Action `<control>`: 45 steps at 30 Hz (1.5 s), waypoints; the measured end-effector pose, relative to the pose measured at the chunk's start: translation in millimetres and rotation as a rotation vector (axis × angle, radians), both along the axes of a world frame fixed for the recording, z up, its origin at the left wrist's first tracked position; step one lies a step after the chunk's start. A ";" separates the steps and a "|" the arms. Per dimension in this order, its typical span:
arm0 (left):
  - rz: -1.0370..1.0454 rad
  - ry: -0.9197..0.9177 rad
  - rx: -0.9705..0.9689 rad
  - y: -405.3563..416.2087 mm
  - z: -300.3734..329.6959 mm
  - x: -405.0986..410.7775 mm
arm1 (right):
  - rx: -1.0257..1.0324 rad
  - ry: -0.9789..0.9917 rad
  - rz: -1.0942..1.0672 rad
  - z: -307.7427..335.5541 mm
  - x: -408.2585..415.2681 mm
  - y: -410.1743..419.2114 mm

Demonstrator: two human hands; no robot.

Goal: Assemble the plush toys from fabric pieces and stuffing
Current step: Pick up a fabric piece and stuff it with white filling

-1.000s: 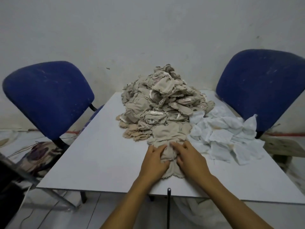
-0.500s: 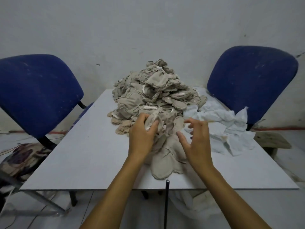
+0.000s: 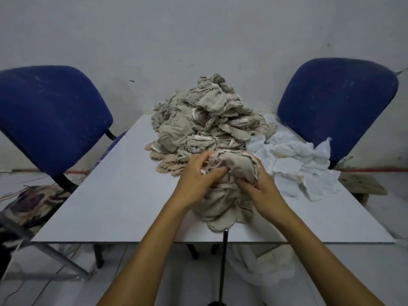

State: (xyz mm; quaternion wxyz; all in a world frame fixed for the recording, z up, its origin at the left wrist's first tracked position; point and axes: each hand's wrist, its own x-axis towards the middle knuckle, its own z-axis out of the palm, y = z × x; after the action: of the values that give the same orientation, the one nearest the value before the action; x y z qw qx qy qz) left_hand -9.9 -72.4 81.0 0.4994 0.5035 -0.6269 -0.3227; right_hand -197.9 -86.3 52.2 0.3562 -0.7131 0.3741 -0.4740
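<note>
Beige fabric piece [image 3: 234,166] now gathered up off the surface [image 3: 114,195], both grips clamped on it, left hand [image 3: 196,180] and right hand [image 3: 262,191] bunching it before the heap [image 3: 205,127]; likely turning it for stuffing

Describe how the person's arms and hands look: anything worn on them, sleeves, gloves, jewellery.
Both forearms are bare up to the frame's edge, with no sleeves in view. The left hand and right hand wear no gloves, and no watch, bracelet or ring shows.

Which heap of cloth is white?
The smaller, flatter heap on the table's right side, by the right blue chair. The tall heap in the middle is beige.
</note>
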 end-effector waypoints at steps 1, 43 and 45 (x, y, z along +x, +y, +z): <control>0.036 0.006 -0.003 0.4 0.9 -1.0 | 0.033 -0.013 -0.013 -0.8 -0.4 1.7; -0.345 -0.085 0.041 11.7 3.7 -6.9 | 0.082 0.337 0.172 6.1 -24.3 18.2; -0.390 -0.111 0.220 9.8 4.7 -8.9 | 0.075 0.238 0.166 6.9 -24.8 17.7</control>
State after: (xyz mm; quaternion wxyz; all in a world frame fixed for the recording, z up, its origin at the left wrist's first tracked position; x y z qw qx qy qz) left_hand -18.8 -62.6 85.7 0.3343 0.4411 -0.7000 -0.4513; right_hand -222.7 -68.5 59.1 0.3739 -0.7789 0.3709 -0.3405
